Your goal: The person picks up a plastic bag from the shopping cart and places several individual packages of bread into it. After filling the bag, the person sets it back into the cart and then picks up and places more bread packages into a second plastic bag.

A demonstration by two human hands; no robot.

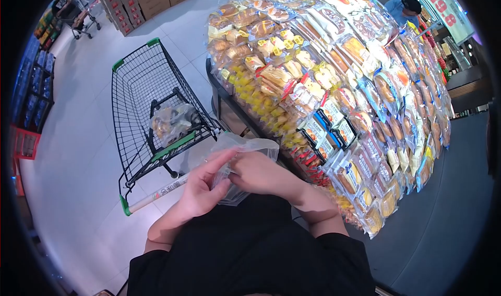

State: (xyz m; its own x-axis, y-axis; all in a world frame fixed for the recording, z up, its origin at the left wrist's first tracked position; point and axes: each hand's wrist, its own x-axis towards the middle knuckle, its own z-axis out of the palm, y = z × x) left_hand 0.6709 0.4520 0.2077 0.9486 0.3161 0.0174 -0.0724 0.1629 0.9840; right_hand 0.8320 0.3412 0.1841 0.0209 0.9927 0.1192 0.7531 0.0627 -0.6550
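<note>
Clear plastic bag (237,163): held w/ both hands at belly height, just in front of my black top, between cart and display; looks empty, mouth not spread yet as far as I can tell.
Left hand (201,189): fingers (222,160) narrow, pinching the film at the bag's upper edge.
Right hand (261,173): fingers curled in, closed on the same bag, touching the left hand; exact pinch hidden behind the knuckles.
Progress: I'd judge bag-opening is underway, not done; nothing loaded into this bag.
Shopping cart (151,98): just left of my hands, one filled bag of baked goods (171,123) already in the basket.
Display table (219,95): to my right, stacked w/ packaged breads & cakes (334,92), near but untouched.
Background: another person (404,9) far behind the stack.
</note>
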